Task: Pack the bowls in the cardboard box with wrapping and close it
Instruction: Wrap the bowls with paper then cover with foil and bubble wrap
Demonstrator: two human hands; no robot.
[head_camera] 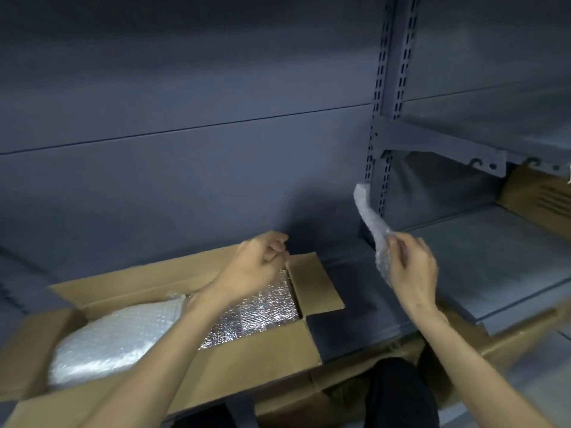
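An open box [253, 350] is seen resting on a grey shelf [355, 319], with its flaps folded outward. The left hand [256, 264] is positioned over the far right corner of the box, fingers curled nearly closed at the edge of the right flap [318, 285]; whether that edge or the lining is pinched cannot be told. Below this hand, a silver foil liner [259, 310] is laid across the right part of the box interior. To the left of the left forearm, a bundle [117, 338] wrapped in bubble wrap is lodged in the left part of the box; its contents are hidden by the wrap.

The right hand [411, 267] is raised above the shelf, to the right of the box and apart from it. A strip of bubble wrap [370, 217] is gripped between its thumb and fingers, and the strip extends upward and to the left from the hand, in front of a slotted upright [386, 118]. A second section of shelving is seen to the right of this hand, where another brown carton [537, 199] stands at the far edge. More cardboard [506, 338] is visible beneath the shelf, below the right forearm.
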